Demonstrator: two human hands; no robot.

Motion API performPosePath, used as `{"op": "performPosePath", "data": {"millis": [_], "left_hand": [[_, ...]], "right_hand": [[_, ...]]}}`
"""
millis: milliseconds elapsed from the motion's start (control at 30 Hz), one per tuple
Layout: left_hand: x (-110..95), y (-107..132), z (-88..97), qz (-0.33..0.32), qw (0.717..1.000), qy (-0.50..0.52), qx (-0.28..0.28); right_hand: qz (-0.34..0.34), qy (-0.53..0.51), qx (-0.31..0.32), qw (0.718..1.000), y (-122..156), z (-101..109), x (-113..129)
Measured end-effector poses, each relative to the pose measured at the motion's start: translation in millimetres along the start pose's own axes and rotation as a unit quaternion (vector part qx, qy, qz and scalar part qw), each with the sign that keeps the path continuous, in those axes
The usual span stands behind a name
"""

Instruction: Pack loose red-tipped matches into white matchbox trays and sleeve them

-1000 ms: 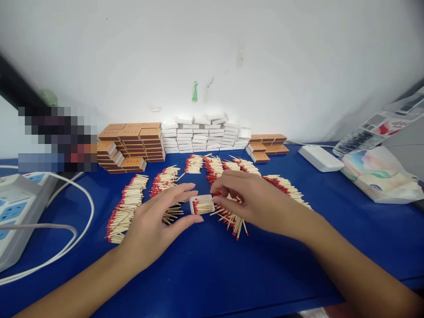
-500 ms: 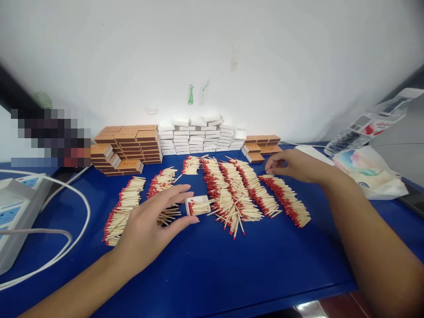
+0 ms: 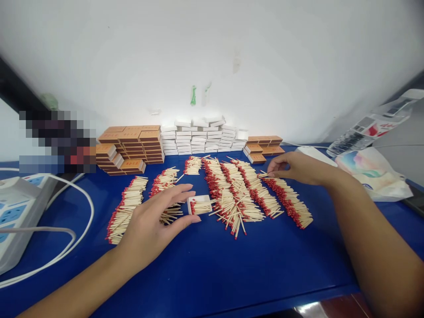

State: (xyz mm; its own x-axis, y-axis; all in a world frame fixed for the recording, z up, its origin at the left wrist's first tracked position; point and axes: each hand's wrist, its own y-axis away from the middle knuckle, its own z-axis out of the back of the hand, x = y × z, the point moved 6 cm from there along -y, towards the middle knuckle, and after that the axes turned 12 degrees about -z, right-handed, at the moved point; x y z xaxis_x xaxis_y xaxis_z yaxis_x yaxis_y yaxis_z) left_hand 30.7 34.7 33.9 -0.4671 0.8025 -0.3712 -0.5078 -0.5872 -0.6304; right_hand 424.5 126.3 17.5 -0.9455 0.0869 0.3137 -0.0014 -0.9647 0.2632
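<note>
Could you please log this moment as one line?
Left hand: bracketing white rectangular tray; Right hand: at far end of rightmost red-tipped wooden match row; Tray: matches inside

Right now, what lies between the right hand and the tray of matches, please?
Rows of matches lie between the right hand and the tray in the head view.

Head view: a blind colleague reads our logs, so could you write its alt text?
A person's left hand curves around one end of a small white tray holding red-tipped matches, while the right hand is at the far end of the rightmost match row on a blue table. Behind stand stacked orange matchboxes and white boxes.
</note>
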Motion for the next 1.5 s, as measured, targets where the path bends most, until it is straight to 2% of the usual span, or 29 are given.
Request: {"op": "performPosePath", "data": {"millis": [333,433,567,800,1500], "left_hand": [[-0.8,0.1,0.3,0.006,1.000,-0.003,0.008],[-1.9,-0.1,0.7,-0.002,1.000,-0.009,0.007],[-3.0,0.6,1.1,-0.015,1.000,-0.013,0.004],[-5.3,-0.7,1.8,-0.025,1.000,-0.006,0.003],[-5.3,-1.0,1.3,-0.035,0.999,-0.007,0.006]], "right_hand": [[-0.014,0.028,0.000,1.000,0.2,0.3,-11.0],[-0.002,0.024,-0.039,0.999,-5.0,-0.2,-8.9],[0.029,0.012,-0.094,0.995,-6.2,0.0,5.8],[0.050,0.010,-0.056,0.997,-4.1,-4.7,18.3],[0.074,-0.020,-0.056,0.996,-3.2,-3.5,15.1]]}}
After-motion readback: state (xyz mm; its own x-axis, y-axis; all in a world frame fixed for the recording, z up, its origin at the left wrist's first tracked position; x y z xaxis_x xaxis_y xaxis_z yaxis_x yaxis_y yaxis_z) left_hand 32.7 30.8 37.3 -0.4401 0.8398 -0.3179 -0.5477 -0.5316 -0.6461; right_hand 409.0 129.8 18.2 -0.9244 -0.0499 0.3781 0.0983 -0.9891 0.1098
